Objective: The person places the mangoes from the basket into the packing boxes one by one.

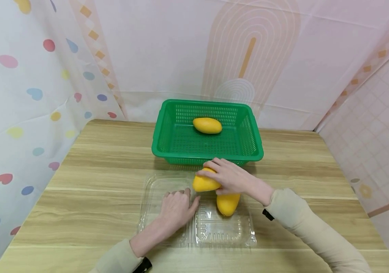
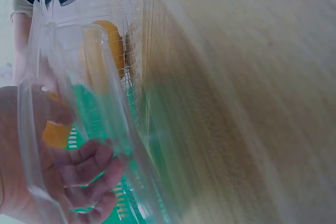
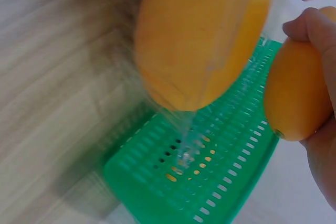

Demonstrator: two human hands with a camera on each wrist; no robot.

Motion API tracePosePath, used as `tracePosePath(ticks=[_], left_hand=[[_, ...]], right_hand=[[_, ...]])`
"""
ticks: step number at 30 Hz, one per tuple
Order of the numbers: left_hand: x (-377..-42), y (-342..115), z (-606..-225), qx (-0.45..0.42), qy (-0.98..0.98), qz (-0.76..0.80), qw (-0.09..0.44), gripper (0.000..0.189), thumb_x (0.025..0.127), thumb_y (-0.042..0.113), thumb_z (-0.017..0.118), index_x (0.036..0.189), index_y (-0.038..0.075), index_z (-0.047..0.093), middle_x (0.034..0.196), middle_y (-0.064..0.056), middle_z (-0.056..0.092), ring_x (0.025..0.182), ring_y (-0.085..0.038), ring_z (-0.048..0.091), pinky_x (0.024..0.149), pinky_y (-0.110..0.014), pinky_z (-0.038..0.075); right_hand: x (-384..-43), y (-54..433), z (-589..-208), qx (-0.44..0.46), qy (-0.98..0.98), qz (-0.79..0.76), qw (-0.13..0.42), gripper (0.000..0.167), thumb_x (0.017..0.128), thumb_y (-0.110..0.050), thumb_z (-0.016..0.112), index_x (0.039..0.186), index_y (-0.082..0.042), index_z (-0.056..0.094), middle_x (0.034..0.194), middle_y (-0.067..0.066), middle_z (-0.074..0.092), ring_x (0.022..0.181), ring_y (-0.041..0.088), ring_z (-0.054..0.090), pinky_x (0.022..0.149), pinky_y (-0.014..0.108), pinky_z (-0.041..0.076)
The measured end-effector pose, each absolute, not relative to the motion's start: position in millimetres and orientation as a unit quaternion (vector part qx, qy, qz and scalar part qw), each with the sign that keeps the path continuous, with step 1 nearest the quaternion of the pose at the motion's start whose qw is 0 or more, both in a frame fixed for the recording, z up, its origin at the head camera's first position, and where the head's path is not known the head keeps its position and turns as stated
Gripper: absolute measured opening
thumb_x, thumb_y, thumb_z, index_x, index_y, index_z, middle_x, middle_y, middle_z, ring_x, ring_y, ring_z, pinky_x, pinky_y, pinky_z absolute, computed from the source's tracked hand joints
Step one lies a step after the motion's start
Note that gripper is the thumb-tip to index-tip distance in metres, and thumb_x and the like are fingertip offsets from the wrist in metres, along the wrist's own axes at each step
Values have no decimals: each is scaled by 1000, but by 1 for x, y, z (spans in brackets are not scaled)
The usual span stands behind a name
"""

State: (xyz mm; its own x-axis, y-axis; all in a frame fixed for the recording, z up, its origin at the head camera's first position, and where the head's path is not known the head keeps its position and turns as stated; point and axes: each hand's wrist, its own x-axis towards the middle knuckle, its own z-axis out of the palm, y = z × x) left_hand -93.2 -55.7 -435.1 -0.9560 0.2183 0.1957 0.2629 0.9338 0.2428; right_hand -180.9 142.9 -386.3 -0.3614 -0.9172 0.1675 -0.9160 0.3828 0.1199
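My right hand (image 1: 230, 176) grips a yellow mango (image 1: 205, 183) above the back of a clear plastic clamshell box (image 1: 215, 238). Inside the box's right half lies a second mango (image 1: 228, 205), partly hidden under the right hand; it looms large in the right wrist view. The left hand (image 1: 175, 209) rests at the box's left half, fingers relaxed and holding nothing, with thumb and forefinger by the middle fold. Through the clear plastic wall, the left wrist view shows that hand's loosely bent fingers (image 2: 92, 179).
Just behind the box stands a green plastic basket (image 1: 208, 156) with slotted walls, and one mango (image 1: 207, 125) lies in it. Both sit on a wood-grain table (image 1: 105, 182). Patterned cloth (image 1: 160, 53) hangs behind and at both sides.
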Motion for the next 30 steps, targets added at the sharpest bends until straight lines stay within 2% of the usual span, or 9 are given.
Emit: tracePosePath(ticks=[9, 14, 20, 24, 30], left_hand=[[-91, -56, -435, -131, -983, -109, 71, 43, 86, 48, 60, 80, 5, 61, 54, -2, 48, 47, -17, 47, 50, -30, 40], [-90, -56, -435, -137, -983, -99, 68, 45, 83, 51, 62, 80, 6, 60, 54, -2, 49, 48, -17, 48, 50, -30, 41], [-89, -56, -435, -134, -983, -108, 63, 41, 82, 46, 63, 84, 4, 62, 55, -3, 50, 48, -17, 47, 51, -31, 42], [-89, -57, -434, -135, -984, -108, 50, 45, 81, 48, 63, 87, 3, 63, 57, -4, 53, 51, -20, 51, 54, -33, 44], [-88, -59, -431, -143, -983, -109, 26, 53, 80, 53, 64, 95, 2, 64, 57, -4, 51, 52, -20, 51, 54, -33, 44]], right_hand=[[-179, 145, -394, 565, -823, -31, 51, 71, 70, -23, 79, 134, -21, 48, 128, 5, 54, 118, 23, 50, 104, 39, 42], [-178, 142, -390, 563, -825, -33, 29, 70, 71, -19, 78, 134, -23, 48, 130, 4, 54, 119, 23, 50, 106, 39, 41], [-176, 142, -387, 557, -830, -13, -29, 67, 74, -12, 74, 134, -29, 48, 134, 4, 52, 121, 23, 48, 105, 39, 41], [-176, 142, -387, 555, -830, -4, -56, 68, 75, -11, 74, 135, -30, 47, 136, 4, 50, 121, 23, 47, 105, 39, 41], [-175, 141, -384, 553, -830, -14, -75, 69, 77, -19, 77, 137, -31, 45, 137, 4, 49, 122, 23, 46, 105, 40, 41]])
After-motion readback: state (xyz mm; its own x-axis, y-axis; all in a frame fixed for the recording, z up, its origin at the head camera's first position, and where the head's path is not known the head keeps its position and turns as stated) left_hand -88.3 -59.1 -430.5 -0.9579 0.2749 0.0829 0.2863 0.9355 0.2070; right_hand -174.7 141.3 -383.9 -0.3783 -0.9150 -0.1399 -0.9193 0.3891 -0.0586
